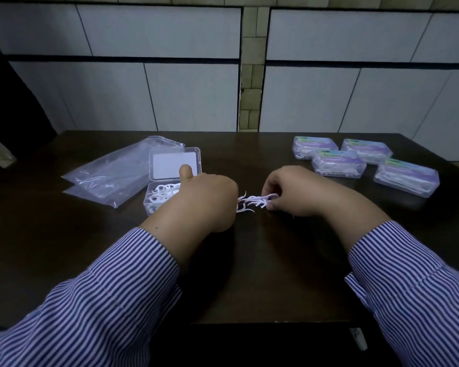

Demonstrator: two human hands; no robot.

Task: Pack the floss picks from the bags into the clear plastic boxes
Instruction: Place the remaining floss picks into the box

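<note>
A loose bunch of white picks (252, 203) lies on the dark bench (263, 260), just right of the open box (170, 181). The right hand (297, 192) pinches the right end of that bunch, fingers curled round it. The left hand (210, 202) sits at the bunch's left end, between it and the box, knuckles up and thumb raised; its fingers curl under, but whether they hold any picks is hidden, so its grip cannot be told. The box stands with its lid tilted up behind it and more picks inside. Clear bags (112, 176) lie flat touching the box's left side. Four closed boxes (366, 162), filled and labelled in purple, sit in a cluster well to the right of the open box. Striped sleeves (96, 308) cover both forearms.
</note>
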